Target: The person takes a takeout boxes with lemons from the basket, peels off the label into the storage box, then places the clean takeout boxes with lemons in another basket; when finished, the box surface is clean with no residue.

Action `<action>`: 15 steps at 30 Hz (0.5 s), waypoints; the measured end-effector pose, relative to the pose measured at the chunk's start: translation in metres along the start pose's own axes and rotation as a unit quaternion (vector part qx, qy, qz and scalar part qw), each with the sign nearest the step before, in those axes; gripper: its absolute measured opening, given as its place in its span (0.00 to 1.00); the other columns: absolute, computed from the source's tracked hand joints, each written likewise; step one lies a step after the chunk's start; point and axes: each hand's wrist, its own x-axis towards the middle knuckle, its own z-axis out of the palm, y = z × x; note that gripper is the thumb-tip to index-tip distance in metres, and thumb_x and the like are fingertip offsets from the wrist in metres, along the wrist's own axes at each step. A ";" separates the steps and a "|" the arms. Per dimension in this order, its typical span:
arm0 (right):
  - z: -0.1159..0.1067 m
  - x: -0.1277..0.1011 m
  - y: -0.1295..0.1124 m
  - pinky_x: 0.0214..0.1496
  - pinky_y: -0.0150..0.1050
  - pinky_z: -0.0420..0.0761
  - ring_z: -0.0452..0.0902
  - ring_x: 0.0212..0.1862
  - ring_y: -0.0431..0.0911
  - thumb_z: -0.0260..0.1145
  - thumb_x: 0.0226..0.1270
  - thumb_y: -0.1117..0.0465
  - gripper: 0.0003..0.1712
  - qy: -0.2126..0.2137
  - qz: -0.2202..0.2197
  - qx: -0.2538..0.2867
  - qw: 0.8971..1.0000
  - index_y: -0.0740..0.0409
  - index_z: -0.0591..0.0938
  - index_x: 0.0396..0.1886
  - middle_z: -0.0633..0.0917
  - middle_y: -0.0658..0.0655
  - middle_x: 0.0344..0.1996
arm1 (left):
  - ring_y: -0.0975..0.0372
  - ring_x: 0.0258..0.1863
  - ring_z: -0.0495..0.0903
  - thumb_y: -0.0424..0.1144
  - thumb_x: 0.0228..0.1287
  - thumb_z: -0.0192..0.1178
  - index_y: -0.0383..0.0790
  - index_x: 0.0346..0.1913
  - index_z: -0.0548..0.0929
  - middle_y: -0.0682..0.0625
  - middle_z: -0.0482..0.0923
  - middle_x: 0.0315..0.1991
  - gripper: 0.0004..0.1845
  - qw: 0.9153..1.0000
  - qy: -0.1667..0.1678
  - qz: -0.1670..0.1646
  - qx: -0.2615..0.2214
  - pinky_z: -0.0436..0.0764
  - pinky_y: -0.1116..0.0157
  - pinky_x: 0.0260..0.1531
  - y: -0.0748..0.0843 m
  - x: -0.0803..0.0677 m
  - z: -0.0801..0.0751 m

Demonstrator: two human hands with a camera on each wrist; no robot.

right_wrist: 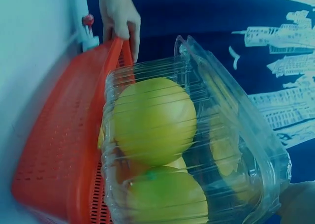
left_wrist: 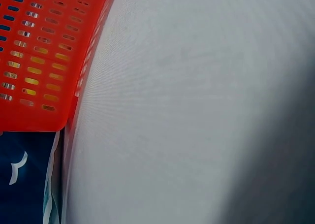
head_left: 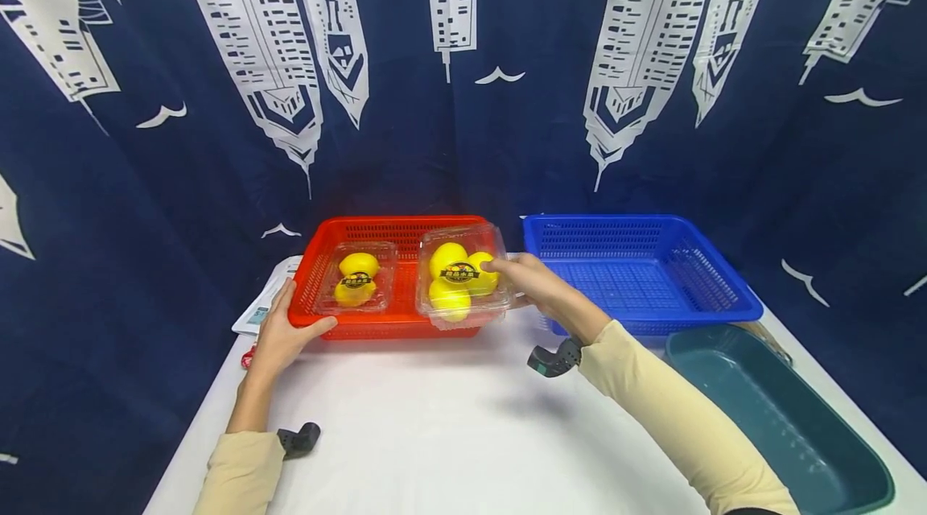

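My right hand (head_left: pixel 545 287) grips the right side of a clear plastic fruit box (head_left: pixel 474 307), with the thumb on its lid. Several round yellow fruits show inside under a dark label. The box is tilted above the right end of a red basket (head_left: pixel 405 328). My left hand (head_left: pixel 278 338) holds that basket's front left corner, its thumb over the rim. A second clear fruit box (head_left: pixel 386 290) with yellow fruits lies in the basket's left part. In the right wrist view, the held box (right_wrist: pixel 147 120) hides part of the basket. The left wrist view shows no fingers.
A blue basket (head_left: pixel 731 314) stands to the right of the red one. Nearer, along the table's right edge, lies a dark green tray (head_left: pixel 797 426). White packaging (head_left: pixel 264 302) and a small red item (head_left: pixel 248 357) sit at the left edge. A patterned navy curtain (head_left: pixel 463 145) hangs behind.
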 end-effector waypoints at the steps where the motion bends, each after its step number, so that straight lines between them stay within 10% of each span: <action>1: -0.001 -0.003 0.002 0.46 0.42 0.84 0.77 0.40 0.46 0.60 0.66 0.46 0.23 -0.002 0.000 0.000 1.000 0.62 0.79 0.46 0.79 0.56 0.36 | 0.41 0.76 0.47 0.55 0.54 0.69 0.37 0.78 0.42 0.40 0.40 0.80 0.59 1.000 0.000 -0.001 -0.002 0.57 0.36 0.69 0.000 0.000 0.000; 7: -0.006 -0.024 0.013 0.57 0.49 0.79 0.72 0.58 0.54 0.57 0.69 0.45 0.37 -0.011 0.005 -0.015 1.000 0.68 0.69 0.67 0.75 0.64 0.60 | 0.40 0.76 0.48 0.53 0.55 0.69 0.37 0.78 0.42 0.40 0.41 0.79 0.58 1.000 0.005 -0.001 -0.011 0.59 0.37 0.69 -0.002 -0.001 0.000; 15: -0.011 -0.054 0.038 0.39 0.35 0.78 0.77 0.41 0.47 0.57 0.69 0.47 0.32 0.004 -0.007 -0.016 1.000 0.69 0.74 0.61 0.84 0.63 0.44 | 0.40 0.76 0.48 0.54 0.53 0.70 0.37 0.78 0.43 0.39 0.41 0.79 0.59 1.000 0.005 0.008 -0.011 0.58 0.35 0.69 -0.001 0.001 0.002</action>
